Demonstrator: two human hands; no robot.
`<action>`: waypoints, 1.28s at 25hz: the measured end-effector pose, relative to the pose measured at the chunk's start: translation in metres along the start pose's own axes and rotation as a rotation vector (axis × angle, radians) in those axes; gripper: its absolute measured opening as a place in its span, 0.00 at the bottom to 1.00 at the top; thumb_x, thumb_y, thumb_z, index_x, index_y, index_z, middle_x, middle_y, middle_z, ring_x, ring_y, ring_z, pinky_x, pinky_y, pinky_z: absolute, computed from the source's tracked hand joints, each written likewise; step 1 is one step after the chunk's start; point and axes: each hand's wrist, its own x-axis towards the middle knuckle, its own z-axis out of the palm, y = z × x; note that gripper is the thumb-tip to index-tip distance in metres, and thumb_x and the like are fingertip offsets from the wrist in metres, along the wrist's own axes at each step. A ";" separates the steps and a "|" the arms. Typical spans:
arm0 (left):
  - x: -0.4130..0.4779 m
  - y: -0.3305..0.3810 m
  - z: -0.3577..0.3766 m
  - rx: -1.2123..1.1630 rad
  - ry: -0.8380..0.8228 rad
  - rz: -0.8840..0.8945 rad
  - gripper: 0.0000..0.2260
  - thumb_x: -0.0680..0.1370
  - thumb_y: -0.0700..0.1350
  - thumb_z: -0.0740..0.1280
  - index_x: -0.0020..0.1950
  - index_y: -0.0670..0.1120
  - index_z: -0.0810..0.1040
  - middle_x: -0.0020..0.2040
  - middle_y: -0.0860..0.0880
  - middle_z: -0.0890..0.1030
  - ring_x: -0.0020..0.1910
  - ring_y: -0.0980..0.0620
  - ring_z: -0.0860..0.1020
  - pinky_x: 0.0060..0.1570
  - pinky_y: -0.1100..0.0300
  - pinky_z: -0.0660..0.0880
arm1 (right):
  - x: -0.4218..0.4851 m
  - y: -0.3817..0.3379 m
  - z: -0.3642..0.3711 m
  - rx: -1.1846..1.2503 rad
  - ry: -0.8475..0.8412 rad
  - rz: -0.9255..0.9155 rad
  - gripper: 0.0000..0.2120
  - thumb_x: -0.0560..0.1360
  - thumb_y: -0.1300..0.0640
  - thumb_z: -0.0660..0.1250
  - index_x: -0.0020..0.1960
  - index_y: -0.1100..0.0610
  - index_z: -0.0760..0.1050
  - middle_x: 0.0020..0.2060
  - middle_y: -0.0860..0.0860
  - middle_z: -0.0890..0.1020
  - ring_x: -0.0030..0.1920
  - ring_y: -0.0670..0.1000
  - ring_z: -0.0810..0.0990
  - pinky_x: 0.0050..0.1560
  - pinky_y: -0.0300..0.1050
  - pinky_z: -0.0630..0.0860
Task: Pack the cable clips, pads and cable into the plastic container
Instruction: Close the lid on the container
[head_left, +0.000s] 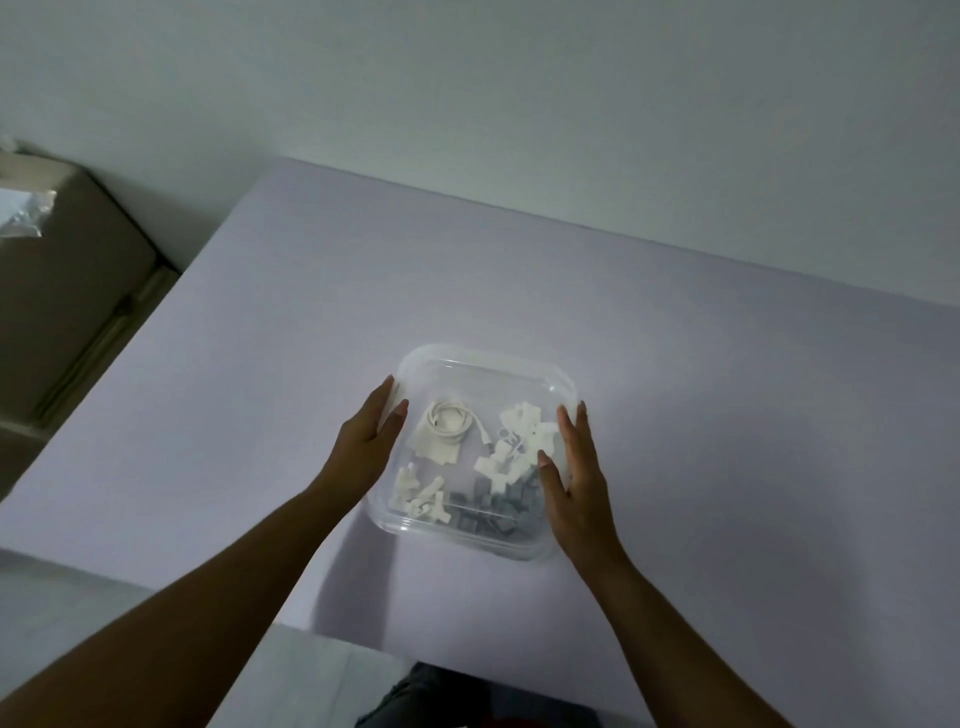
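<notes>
A clear square plastic container (483, 358) stands on the pale lilac table (727, 415), with a clear lid on top of it. Inside lie a coiled white cable (449, 418), white cable clips (519, 434) and grey pads (493, 512). My left hand (366, 441) lies against the container's left side, fingers straight along the rim and thumb on the lid. At the right side, my right hand (574, 478) rests flat with straight fingers over the lid's edge.
The table meets a plain white wall at the back. A brown sofa (67, 291) with a crumpled clear bag (21, 213) stands beyond the table's left edge. The table's near edge runs below my forearms, and dark clothing (415, 696) shows beneath it.
</notes>
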 end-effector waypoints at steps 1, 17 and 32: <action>0.001 0.000 0.000 0.021 -0.001 0.009 0.23 0.81 0.58 0.56 0.75 0.53 0.63 0.71 0.49 0.72 0.68 0.47 0.72 0.68 0.45 0.70 | 0.000 0.000 0.001 -0.007 0.007 0.001 0.28 0.79 0.56 0.56 0.77 0.55 0.55 0.78 0.50 0.48 0.77 0.48 0.50 0.67 0.20 0.49; -0.005 0.019 0.026 -0.041 0.030 0.016 0.18 0.82 0.54 0.56 0.71 0.54 0.68 0.61 0.53 0.78 0.58 0.50 0.78 0.63 0.46 0.74 | -0.007 -0.004 -0.007 0.159 0.175 0.199 0.27 0.82 0.59 0.56 0.78 0.55 0.51 0.67 0.41 0.60 0.68 0.39 0.59 0.53 0.12 0.54; 0.099 0.124 0.240 -0.129 -0.071 0.056 0.20 0.82 0.55 0.54 0.73 0.52 0.66 0.67 0.48 0.75 0.64 0.47 0.75 0.65 0.45 0.72 | 0.124 0.100 -0.213 -0.013 0.315 0.192 0.24 0.83 0.57 0.55 0.77 0.57 0.56 0.76 0.52 0.62 0.75 0.50 0.61 0.63 0.26 0.53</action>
